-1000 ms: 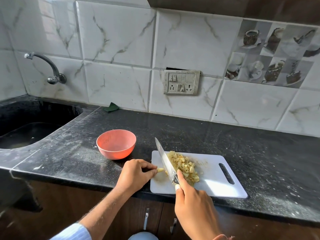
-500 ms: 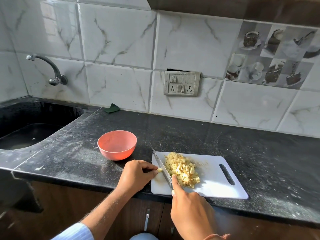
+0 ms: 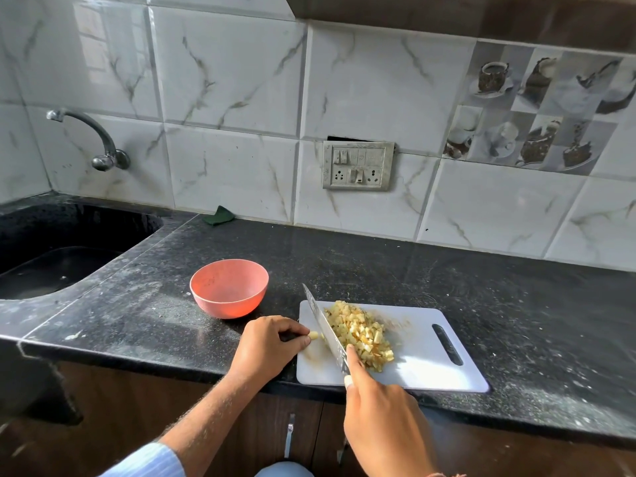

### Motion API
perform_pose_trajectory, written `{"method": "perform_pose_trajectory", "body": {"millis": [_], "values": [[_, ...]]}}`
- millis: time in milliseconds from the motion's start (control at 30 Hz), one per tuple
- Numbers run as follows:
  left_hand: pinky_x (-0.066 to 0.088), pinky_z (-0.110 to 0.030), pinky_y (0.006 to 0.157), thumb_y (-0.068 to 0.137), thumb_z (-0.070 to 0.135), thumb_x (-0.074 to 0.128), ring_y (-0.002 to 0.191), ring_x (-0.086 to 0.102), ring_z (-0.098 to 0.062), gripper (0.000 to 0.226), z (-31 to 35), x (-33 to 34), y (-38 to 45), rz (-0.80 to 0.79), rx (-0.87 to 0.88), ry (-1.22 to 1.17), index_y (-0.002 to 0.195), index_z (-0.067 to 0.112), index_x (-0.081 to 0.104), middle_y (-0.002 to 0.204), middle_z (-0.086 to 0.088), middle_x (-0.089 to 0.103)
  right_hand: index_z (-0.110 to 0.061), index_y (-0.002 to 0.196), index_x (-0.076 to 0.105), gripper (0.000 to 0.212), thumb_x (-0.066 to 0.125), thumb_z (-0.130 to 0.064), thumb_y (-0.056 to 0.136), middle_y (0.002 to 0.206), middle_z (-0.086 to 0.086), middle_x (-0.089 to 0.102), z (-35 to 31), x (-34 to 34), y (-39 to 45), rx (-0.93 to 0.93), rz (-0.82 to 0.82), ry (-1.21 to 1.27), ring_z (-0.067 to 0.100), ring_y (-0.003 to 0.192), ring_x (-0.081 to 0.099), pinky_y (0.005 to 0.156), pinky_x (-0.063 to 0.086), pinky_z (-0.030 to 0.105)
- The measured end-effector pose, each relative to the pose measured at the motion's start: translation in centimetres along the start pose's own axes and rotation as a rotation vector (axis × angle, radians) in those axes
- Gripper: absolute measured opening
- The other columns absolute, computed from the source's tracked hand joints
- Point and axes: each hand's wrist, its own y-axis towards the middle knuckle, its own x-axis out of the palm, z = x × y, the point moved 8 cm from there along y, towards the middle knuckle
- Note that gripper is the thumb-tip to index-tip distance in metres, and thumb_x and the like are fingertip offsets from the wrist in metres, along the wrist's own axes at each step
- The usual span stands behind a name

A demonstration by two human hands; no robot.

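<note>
A white cutting board (image 3: 423,366) lies at the front edge of the black counter. A pile of small yellow diced pieces (image 3: 359,333) sits on its left half. My right hand (image 3: 385,421) grips the knife (image 3: 325,325) by its handle, index finger along the spine, and the blade lies along the left side of the pile. My left hand (image 3: 266,347) rests at the board's left edge, fingers curled, pinching a small yellow piece (image 3: 313,335) just left of the blade.
An empty pink bowl (image 3: 229,287) stands on the counter (image 3: 447,287) left of the board. A black sink (image 3: 51,256) with a wall tap (image 3: 99,146) is at far left. A green scrub pad (image 3: 218,215) lies by the tiled wall. A socket plate (image 3: 358,165) is on the wall.
The knife blade came down from its raised, tilted position and shifted left toward my left hand. The piece in my left fingers has become shorter. The bowl and board have not moved.
</note>
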Motion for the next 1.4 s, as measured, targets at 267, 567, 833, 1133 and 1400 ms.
{"method": "perform_pose_trajectory", "body": {"millis": [267, 567, 833, 1133, 1400], "values": [[0.058, -0.020, 0.069, 0.080, 0.035, 0.093, 0.075, 0.071, -0.002, 0.013, 0.0, 0.2, 0.0, -0.035, -0.037, -0.058, 0.084, 0.036, 0.081, 0.078, 0.024, 0.075, -0.043, 0.166, 0.001, 0.066, 0.034, -0.032, 0.110, 0.103, 0.000, 0.074, -0.9, 1.6, 0.3, 0.004, -0.074, -0.145, 0.017, 0.078, 0.064, 0.071, 0.054, 0.029], [0.058, -0.019, 0.073, 0.083, 0.031, 0.090, 0.078, 0.070, 0.000, 0.010, -0.1, 0.2, 0.0, -0.038, -0.057, -0.052, 0.087, 0.036, 0.082, 0.081, 0.026, 0.075, -0.044, 0.166, 0.003, 0.062, 0.033, -0.038, 0.111, 0.094, -0.003, 0.069, 0.1, 0.6, 0.0, 0.010, -0.043, -0.106, 0.012, 0.073, 0.056, 0.067, 0.047, 0.024], [0.060, -0.019, 0.073, 0.082, 0.030, 0.092, 0.076, 0.072, 0.001, 0.013, -0.1, 0.2, 0.0, -0.025, -0.068, -0.077, 0.086, 0.034, 0.080, 0.079, 0.023, 0.076, -0.046, 0.165, 0.009, 0.061, 0.034, -0.041, 0.110, 0.106, -0.004, 0.073, -0.6, 0.9, -0.3, -0.009, -0.005, -0.034, 0.009, 0.084, 0.066, 0.077, 0.056, 0.024], [0.059, -0.019, 0.070, 0.080, 0.035, 0.092, 0.074, 0.070, 0.000, 0.013, -0.3, 0.2, 0.0, -0.013, -0.082, -0.063, 0.082, 0.035, 0.079, 0.078, 0.022, 0.075, -0.043, 0.166, 0.005, 0.064, 0.034, -0.036, 0.110, 0.105, -0.003, 0.073, -0.4, 1.2, 0.2, -0.015, -0.043, -0.113, 0.014, 0.091, 0.071, 0.079, 0.055, 0.029], [0.060, -0.021, 0.071, 0.080, 0.031, 0.093, 0.073, 0.070, 0.001, 0.016, -0.2, 0.2, 0.0, -0.012, -0.081, -0.071, 0.082, 0.035, 0.077, 0.078, 0.023, 0.075, -0.049, 0.164, 0.007, 0.060, 0.032, -0.046, 0.110, 0.106, -0.003, 0.075, -0.2, 0.8, -0.5, -0.010, 0.010, 0.003, 0.010, 0.091, 0.070, 0.078, 0.056, 0.024]]}}
